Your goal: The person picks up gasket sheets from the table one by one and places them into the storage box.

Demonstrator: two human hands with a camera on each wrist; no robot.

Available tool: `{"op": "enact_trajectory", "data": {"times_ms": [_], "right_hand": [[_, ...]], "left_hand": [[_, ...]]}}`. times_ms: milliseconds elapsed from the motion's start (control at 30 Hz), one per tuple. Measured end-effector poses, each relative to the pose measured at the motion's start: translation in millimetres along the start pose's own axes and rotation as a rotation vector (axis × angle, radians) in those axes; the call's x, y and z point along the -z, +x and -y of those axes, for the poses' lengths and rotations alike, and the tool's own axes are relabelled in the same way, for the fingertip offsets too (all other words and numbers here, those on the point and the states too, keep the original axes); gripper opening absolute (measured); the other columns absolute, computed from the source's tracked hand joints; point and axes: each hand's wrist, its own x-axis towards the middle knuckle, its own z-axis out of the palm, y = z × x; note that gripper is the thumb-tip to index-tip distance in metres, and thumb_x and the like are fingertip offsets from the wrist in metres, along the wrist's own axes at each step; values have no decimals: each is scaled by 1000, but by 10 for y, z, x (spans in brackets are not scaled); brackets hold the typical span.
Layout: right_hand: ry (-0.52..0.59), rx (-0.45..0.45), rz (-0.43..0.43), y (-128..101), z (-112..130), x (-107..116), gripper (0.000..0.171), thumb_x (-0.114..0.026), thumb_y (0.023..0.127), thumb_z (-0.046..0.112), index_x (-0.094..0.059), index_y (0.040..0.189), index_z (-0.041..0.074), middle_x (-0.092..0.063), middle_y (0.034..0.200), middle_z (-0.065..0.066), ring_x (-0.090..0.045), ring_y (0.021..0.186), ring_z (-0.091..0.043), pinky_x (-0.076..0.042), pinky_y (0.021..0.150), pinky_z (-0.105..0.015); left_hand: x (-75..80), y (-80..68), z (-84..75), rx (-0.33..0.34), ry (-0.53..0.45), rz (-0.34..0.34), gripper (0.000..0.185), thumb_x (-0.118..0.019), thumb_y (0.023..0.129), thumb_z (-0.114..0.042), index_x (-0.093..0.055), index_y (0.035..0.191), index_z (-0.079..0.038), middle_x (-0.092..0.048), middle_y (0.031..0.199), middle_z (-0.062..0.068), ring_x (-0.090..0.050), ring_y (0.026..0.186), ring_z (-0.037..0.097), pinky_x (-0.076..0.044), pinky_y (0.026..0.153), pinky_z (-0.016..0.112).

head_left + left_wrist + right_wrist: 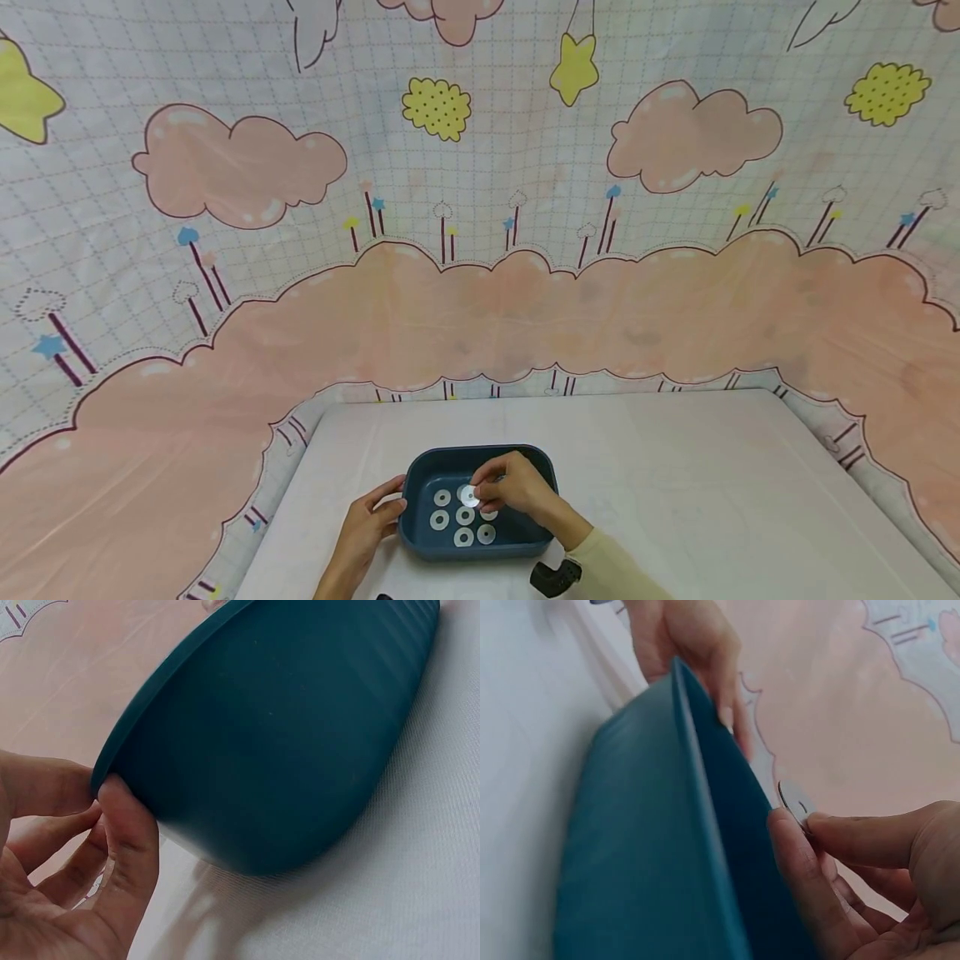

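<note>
A dark blue plastic tray (pixel 517 547) with rounded corners rests on the white tabletop. Several flat metal washers (pixel 439 520), each with a small centre hole, lie on its floor, partly hidden under the right hand. My left hand (pixel 366 521) holds the tray's left side; in the left wrist view its thumb (pixel 129 832) and fingers pinch the rim. Over the inside of the tray, my right hand (pixel 517 485) pinches one washer (pixel 792 801) between thumb and forefinger. That washer is tilted in the right wrist view, above the tray's floor.
White cloth covers the table (pixel 675 483), which extends to the right of the tray. A patterned curtain (pixel 480 325) with pink clouds hangs behind and around the table. A black strap-like device (pixel 555 577) sits at the right wrist.
</note>
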Motion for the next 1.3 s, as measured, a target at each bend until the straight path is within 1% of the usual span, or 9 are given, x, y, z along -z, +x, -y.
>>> {"op": "enact_trajectory", "data": {"times_ms": [133, 333, 567, 767, 933, 1033, 1167, 1300], "right_hand": [[15, -36, 14, 31, -40, -101, 9, -70, 85, -1, -73, 93, -2, -66, 78, -7, -70, 63, -15, -59, 62, -31], [22, -104, 25, 56, -51, -232, 9, -70, 82, -5, -74, 89, -1, -68, 74, -7, -68, 59, -14, -60, 63, -36], [19, -133, 57, 130, -100, -344, 9, -68, 80, -8, -74, 87, -4, -69, 73, -9, -65, 55, -11, -59, 59, -32], [-22, -163, 56, 177, -144, -462, 9, -71, 79, -8, -74, 84, -3, -70, 72, -10, -67, 55, -12, -58, 56, -30], [-57, -180, 59, 181, -167, -543, 9, -70, 76, -12, -73, 81, -5, -69, 70, -9, -66, 54, -12, -57, 54, -28], [-87, -175, 48, 182, -178, -576, 10, -70, 75, -13, -73, 80, -5, -68, 69, -8, -65, 53, -11, -57, 53, -27], [-140, -160, 30, 181, -185, -602, 11, -71, 75, -12, -74, 78, -2, -69, 70, -6, -65, 53, -11, -56, 52, -27], [-141, -159, 50, 178, -190, -613, 11, -71, 76, -12, -73, 79, -3, -70, 72, -7, -66, 55, -13, -57, 53, -28]], "left_hand": [[8, 0, 3, 1, 3, 5, 47, -59, 93, -5, -53, 139, 0, -54, 133, 20, -63, 92, 19, -55, 73, 30], [3, -6, -9, -5, 0, 4, 47, -59, 93, -5, -53, 139, 0, -54, 133, 19, -63, 91, 18, -55, 72, 30], [-3, -25, -27, -15, 12, 0, 46, -60, 93, -6, -54, 138, -1, -55, 132, 18, -63, 92, 18, -55, 73, 30], [-14, -31, -29, -10, 9, 3, 46, -60, 93, -6, -54, 138, -1, -55, 132, 19, -64, 91, 18, -55, 73, 30], [-13, -48, -41, -6, 7, 9, 47, -60, 93, -7, -53, 139, 0, -53, 134, 21, -64, 92, 19, -55, 74, 31], [-20, -54, -50, 6, 13, 4, 46, -60, 93, -6, -54, 138, -1, -53, 134, 20, -64, 92, 19, -55, 75, 31], [-27, -56, -56, 14, 15, 2, 46, -60, 93, -7, -55, 138, -2, -54, 134, 19, -64, 92, 19, -55, 75, 32], [-25, -49, -51, 9, 9, 3, 46, -60, 92, -6, -55, 137, -1, -54, 133, 19, -64, 91, 19, -55, 74, 32]]}}
